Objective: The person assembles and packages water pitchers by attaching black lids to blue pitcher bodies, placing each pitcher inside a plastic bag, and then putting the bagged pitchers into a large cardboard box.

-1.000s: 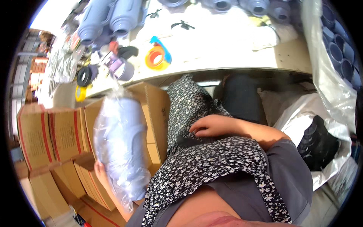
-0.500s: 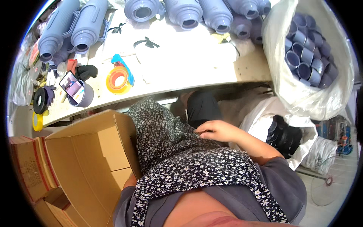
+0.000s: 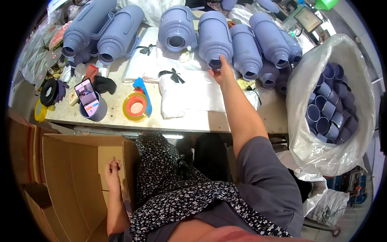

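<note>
Several blue-purple thermos flasks lie across the far side of the table, their necks toward me. My right hand [image 3: 221,73] reaches out to a flask in the middle [image 3: 214,40], its fingers closed at the rim of the open mouth. Part of my grip is hidden against the neck. Down on the left, my left hand [image 3: 113,171] hangs inside an open cardboard box [image 3: 83,173]. Its fingers are loosely bent and apart, with nothing visible in them.
Left on the table [image 3: 193,121] are a tape dispenser [image 3: 137,105] and a phone [image 3: 87,97] propped in a purple cup [image 3: 100,109]. White bags with black ties [image 3: 171,90] lie mid-table. A big clear bag [image 3: 300,133] of purple cups stands at right.
My right hand has gone from my lap forward to the middle flask. My left hand has come into sight inside the box. The view has tilted up, showing more of the far side.
</note>
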`<state>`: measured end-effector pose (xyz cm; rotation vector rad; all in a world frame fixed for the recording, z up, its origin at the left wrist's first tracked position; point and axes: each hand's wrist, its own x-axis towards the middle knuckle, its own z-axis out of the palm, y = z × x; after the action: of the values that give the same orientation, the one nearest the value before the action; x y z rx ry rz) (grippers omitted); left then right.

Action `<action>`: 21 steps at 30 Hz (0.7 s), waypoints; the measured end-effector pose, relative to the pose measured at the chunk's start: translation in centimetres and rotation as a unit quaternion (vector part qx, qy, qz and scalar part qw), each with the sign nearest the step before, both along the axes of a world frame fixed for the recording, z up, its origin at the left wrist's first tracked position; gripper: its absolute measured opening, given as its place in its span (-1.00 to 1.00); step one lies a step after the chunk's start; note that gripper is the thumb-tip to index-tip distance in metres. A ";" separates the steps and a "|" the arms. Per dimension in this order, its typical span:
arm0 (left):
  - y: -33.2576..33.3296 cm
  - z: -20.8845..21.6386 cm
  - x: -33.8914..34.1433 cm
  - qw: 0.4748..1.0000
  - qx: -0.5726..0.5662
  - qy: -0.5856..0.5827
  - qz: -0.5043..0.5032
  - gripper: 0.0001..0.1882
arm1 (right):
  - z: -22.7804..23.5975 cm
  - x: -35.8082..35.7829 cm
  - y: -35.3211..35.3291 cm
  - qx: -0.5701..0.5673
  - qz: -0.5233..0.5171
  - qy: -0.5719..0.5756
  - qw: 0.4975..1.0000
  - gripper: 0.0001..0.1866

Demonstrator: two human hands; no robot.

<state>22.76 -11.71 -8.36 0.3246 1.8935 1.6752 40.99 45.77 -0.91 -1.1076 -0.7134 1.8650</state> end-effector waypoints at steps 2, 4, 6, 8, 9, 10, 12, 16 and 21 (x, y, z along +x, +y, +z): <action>2.6 6.9 -0.1 0.992 0.113 0.058 0.008 -0.76 | 1.0 0.1 -3.1 0.018 -0.011 0.020 1.000 -0.46; 5.1 10.7 0.5 0.978 0.191 0.079 -0.028 -0.77 | 3.2 3.3 -9.2 -0.022 0.020 0.101 0.994 -0.46; 8.8 13.0 1.7 0.962 0.243 0.063 -0.108 -0.77 | 3.7 8.5 -15.1 -0.088 0.010 0.186 0.979 -0.45; 12.8 13.1 4.2 0.952 0.252 -0.044 -0.166 -0.71 | 5.2 12.7 -22.4 -0.138 0.061 0.323 0.934 -0.43; 15.1 13.2 6.1 0.954 0.205 -0.108 -0.192 -0.63 | 4.6 15.2 -25.8 -0.146 0.088 0.338 0.926 -0.36; 17.1 13.4 8.0 0.939 0.182 -0.170 -0.236 -0.47 | 4.2 17.1 -29.0 -0.153 0.116 0.414 0.890 -0.28; 19.6 10.4 10.2 0.892 0.177 -0.321 -0.265 -0.39 | 3.5 20.0 -33.6 -0.175 0.216 0.478 0.833 -0.17; 24.6 8.8 13.6 0.830 0.169 -0.409 -0.340 -0.39 | 4.5 25.9 -34.6 -0.086 0.323 0.242 0.911 -0.32; 24.0 8.8 14.6 0.838 0.197 -0.395 -0.319 -0.45 | 19.1 32.8 -21.8 0.339 0.108 -0.487 0.798 -0.69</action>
<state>37.33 12.29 0.47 0.3072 0.7061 1.3838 73.77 24.01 18.22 -1.4669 -1.9708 0.8826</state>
